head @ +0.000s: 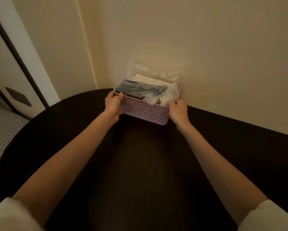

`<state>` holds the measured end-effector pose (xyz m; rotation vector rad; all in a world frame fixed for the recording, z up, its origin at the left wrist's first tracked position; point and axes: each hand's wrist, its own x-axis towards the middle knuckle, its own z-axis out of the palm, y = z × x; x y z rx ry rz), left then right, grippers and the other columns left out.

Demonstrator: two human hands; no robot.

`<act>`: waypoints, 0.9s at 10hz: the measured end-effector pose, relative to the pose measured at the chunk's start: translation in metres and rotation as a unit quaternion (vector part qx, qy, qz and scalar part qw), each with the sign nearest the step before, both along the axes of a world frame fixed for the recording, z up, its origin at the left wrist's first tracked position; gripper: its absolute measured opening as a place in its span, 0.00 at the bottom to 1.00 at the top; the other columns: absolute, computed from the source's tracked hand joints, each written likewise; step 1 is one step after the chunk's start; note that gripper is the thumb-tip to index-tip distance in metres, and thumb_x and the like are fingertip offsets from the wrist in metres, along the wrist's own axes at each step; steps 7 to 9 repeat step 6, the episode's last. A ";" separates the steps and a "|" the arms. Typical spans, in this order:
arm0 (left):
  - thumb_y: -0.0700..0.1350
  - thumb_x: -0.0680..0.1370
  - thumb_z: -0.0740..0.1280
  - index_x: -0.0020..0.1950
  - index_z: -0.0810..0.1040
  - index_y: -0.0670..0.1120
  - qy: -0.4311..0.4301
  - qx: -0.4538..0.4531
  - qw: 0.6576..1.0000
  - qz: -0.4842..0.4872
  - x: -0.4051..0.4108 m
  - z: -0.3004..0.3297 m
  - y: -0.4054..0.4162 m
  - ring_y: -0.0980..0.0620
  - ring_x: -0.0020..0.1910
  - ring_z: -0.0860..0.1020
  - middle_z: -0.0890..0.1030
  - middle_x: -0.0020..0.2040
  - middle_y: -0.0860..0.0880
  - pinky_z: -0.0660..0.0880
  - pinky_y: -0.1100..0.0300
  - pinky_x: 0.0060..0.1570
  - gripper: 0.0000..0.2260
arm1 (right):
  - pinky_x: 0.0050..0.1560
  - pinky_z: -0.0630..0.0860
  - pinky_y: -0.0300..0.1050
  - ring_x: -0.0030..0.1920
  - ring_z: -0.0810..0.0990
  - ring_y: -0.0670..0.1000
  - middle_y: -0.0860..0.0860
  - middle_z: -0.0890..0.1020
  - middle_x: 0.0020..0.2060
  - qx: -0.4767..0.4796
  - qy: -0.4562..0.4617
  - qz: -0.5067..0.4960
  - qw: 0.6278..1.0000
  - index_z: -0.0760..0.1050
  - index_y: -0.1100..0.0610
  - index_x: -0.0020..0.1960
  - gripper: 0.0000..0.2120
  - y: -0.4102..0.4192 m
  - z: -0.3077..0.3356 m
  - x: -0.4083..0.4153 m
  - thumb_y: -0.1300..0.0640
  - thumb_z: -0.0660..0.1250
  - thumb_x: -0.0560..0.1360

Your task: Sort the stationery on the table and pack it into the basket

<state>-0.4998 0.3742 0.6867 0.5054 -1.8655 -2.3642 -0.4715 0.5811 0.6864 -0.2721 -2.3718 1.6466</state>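
Its contents blurred under clear plastic [154,72], the basket [144,110] sits at the table's [140,164] far edge against the wall, left hand [113,104] and right hand [178,110] gripping its ends.

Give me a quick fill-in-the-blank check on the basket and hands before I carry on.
1. The lilac basket stands on the dark table against the ____.
2. The left hand and right hand each grip one ____ of the basket.
3. A crumpled clear ____ bag sticks up above the rim.
4. Both forearms are bare; the rolled sleeves are ____.

Missing words: wall; end; plastic; white
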 end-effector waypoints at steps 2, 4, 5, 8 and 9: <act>0.41 0.82 0.62 0.70 0.72 0.46 0.008 0.033 0.999 -0.012 -0.019 0.000 0.005 0.55 0.53 0.75 0.77 0.56 0.51 0.79 0.49 0.52 0.16 | 0.32 0.64 0.47 0.32 0.70 0.53 0.56 0.72 0.33 0.013 0.027 -0.026 0.999 0.70 0.59 0.38 0.11 0.000 0.000 -0.013 0.61 0.56 0.78; 0.39 0.82 0.60 0.70 0.72 0.47 -0.019 0.055 0.998 -0.005 -0.022 0.014 0.011 0.57 0.51 0.76 0.78 0.53 0.52 0.79 0.53 0.50 0.16 | 0.39 0.71 0.50 0.40 0.76 0.55 0.57 0.76 0.41 -0.003 -0.038 -0.026 0.999 0.71 0.60 0.44 0.09 -0.002 0.005 -0.013 0.58 0.56 0.79; 0.41 0.82 0.62 0.72 0.70 0.48 -0.038 0.002 0.999 -0.012 -0.017 0.019 0.009 0.55 0.53 0.77 0.78 0.58 0.50 0.78 0.56 0.50 0.18 | 0.46 0.77 0.53 0.47 0.79 0.56 0.57 0.79 0.48 0.006 -0.087 -0.003 0.996 0.72 0.60 0.54 0.11 -0.002 0.014 -0.007 0.55 0.54 0.81; 0.48 0.79 0.67 0.75 0.65 0.47 -0.101 -0.104 0.989 -0.025 -0.009 0.028 0.001 0.48 0.62 0.75 0.74 0.67 0.45 0.75 0.50 0.58 0.25 | 0.51 0.79 0.55 0.51 0.79 0.55 0.55 0.78 0.53 0.013 -0.157 0.043 0.987 0.69 0.59 0.62 0.14 0.001 0.031 0.002 0.52 0.53 0.83; 0.48 0.79 0.67 0.75 0.65 0.47 -0.101 -0.104 0.989 -0.025 -0.009 0.028 0.001 0.48 0.62 0.75 0.74 0.67 0.45 0.75 0.50 0.58 0.25 | 0.51 0.79 0.55 0.51 0.79 0.55 0.55 0.78 0.53 0.013 -0.157 0.043 0.987 0.69 0.59 0.62 0.14 0.001 0.031 0.002 0.52 0.53 0.83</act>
